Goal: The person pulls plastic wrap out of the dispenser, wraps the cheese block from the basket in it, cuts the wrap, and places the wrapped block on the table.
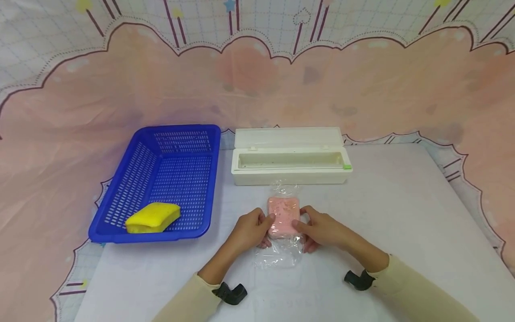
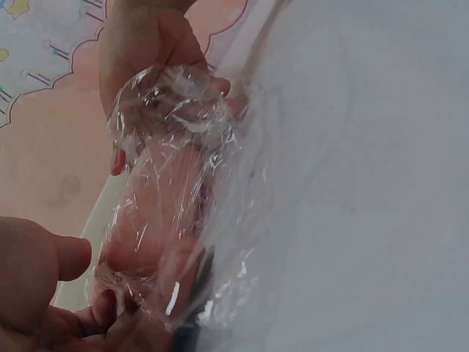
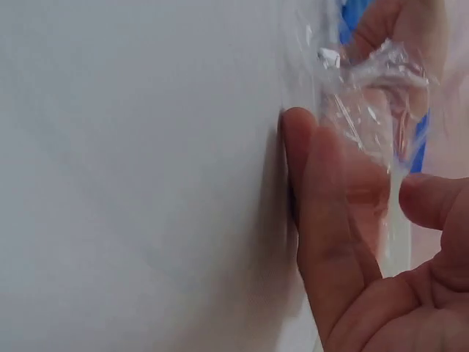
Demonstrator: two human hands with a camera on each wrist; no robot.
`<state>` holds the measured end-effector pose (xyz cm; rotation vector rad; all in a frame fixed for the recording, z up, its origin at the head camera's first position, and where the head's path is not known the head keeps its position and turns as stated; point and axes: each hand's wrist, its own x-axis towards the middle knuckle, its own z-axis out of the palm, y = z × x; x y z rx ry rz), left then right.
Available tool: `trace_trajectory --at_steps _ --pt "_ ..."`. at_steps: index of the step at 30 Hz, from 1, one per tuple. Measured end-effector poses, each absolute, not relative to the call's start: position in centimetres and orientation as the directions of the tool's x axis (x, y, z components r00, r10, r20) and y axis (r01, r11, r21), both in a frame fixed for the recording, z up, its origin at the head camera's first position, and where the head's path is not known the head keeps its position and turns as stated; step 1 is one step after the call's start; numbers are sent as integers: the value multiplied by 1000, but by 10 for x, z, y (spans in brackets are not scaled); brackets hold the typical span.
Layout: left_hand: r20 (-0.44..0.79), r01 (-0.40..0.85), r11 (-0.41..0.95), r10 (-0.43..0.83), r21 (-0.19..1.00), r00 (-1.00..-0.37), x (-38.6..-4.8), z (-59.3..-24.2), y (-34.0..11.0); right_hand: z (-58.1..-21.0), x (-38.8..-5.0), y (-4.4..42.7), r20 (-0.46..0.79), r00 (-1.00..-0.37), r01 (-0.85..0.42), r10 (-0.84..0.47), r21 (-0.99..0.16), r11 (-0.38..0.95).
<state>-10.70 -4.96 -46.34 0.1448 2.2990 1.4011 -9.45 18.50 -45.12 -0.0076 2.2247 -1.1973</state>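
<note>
A pink block (image 1: 284,217), perhaps a sponge, lies inside clear plastic wrap (image 1: 278,256) near the middle of the white table. My left hand (image 1: 250,229) grips its left edge, thumb on top and fingers at the side. On the right edge my right hand (image 1: 322,229) holds it the same way. In the left wrist view the crinkled wrap (image 2: 176,110) extends past the pink block (image 2: 161,205). The right wrist view shows fingers of my right hand (image 3: 359,271) behind the wrapped block (image 3: 366,169), with the thumb in front.
A blue basket (image 1: 212,197) stands at the left, with a yellow sponge (image 1: 153,217) in its near end. Behind the hands sits a long white box (image 1: 289,177) with its lid (image 1: 287,137) raised. A patterned cloth (image 1: 257,89) covers the background.
</note>
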Motion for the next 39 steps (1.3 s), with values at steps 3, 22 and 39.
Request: trace_trajectory --at_steps 3,22,39 --pt "-327 -181 406 326 896 -887 -102 -463 -52 -450 -86 185 -528 -793 327 -303 -789 519" --pt "57 320 374 569 871 -821 -78 -466 -76 -448 -69 204 -295 -771 5 -564 -889 459" --pt "322 727 546 659 417 -680 -86 -461 -60 -456 -71 184 356 -656 -753 -666 -370 544"
